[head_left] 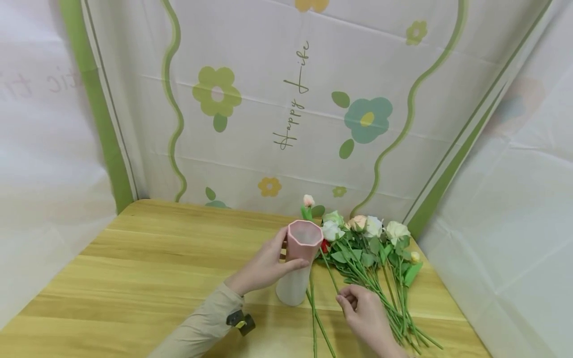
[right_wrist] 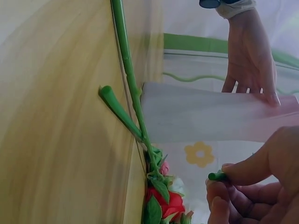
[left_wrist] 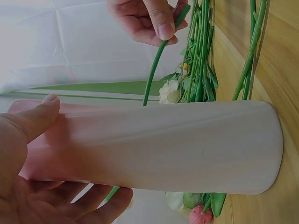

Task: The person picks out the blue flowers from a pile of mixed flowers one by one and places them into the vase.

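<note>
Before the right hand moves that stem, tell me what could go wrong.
The tall vase might tip if the left hand, gripping it near the top, lets go while something knocks it. The right hand pinches the stem close to its end, so the far end could swing and catch on the vase. Loose stems lie beside the base, so shifting the vase might drag them.

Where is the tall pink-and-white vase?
In the head view, the vase is in the lower middle, held in the left hand, just left of the multicoloured, green-stemmed flowers.
</note>
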`<state>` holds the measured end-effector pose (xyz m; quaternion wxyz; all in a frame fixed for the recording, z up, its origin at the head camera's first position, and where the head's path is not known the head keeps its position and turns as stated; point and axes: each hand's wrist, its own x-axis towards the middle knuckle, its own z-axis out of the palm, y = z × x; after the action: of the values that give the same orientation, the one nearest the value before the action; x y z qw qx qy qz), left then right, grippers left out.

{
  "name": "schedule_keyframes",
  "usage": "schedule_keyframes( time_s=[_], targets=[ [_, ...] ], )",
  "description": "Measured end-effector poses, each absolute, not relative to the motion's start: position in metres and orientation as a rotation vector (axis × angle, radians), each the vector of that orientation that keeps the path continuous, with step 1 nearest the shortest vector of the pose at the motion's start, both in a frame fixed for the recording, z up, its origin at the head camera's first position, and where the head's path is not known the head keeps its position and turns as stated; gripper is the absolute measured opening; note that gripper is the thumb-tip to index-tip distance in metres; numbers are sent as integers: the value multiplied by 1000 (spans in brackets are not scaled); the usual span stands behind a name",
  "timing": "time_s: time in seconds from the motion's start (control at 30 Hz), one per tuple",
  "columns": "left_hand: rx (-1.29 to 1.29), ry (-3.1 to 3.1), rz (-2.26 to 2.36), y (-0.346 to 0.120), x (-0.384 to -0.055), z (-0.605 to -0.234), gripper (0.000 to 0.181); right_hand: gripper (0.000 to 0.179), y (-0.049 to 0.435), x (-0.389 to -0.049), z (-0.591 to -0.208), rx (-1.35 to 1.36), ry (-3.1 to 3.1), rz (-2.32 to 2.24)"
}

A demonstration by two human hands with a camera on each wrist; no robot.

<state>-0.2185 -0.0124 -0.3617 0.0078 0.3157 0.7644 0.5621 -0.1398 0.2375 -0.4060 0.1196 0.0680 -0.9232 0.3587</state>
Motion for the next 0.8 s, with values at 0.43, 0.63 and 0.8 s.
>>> schedule_keyframes(
  time_s=[0.43, 0.63, 0.8],
  targets=[
    [984, 2381, 1776, -11, -220, -365, 76, 6, 227, -143, -413, 359, -2862, 1068],
    [1005, 2401, 1761, -11, -219, -364, 75, 9, 222, -143, -418, 414, -2920, 1105],
    [1006, 2389, 1774, -11, -218, -363, 75, 11, 215, -142, -418, 470, -2953, 1075]
  ],
)
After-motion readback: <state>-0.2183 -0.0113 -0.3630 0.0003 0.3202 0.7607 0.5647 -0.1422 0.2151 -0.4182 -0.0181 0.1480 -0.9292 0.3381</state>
